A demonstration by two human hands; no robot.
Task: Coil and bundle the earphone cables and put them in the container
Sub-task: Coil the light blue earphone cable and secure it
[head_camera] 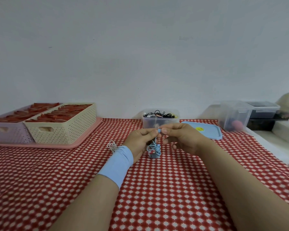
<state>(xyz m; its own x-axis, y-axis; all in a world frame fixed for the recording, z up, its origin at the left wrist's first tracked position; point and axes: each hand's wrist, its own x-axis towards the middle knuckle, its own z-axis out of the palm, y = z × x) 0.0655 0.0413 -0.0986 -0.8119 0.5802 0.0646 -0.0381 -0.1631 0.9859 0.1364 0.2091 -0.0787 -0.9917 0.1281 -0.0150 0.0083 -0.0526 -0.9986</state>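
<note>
Both of my forearms reach out over the red cloth (157, 189) with its white star pattern, and a pale blue wristband (117, 164) wraps my left wrist. Past it, my left hand (139, 139) and right hand (180, 137) meet above the middle of the table. Each pinches the top end of the blue earphone cable (154, 150) between thumb and forefinger, with the other fingers curled loosely underneath. From that pinch a single strand drops to a tangled bunch of blue loops hanging between my palms, low over the cloth. I cannot tell whether the bunch touches the cloth.

Just behind my left wrist a white earphone cable (112, 145) lies in a loose heap on the cloth.

Farther back, straight ahead of my fingers, stands the clear container (160, 121), open at the top and holding a heap of dark and mixed-colour cables. Its blue lid (205, 130) lies flat just to the right, with a yellow sticker on it.

Far to the left a pink tray (83, 140) carries a cream basket (65, 125) and a lilac basket (7, 132) side by side, both filled with red packets. At the far right a clear bin (235, 115) sits next to a dark bin (264, 110), and behind everything is a plain pale wall (140, 47).
</note>
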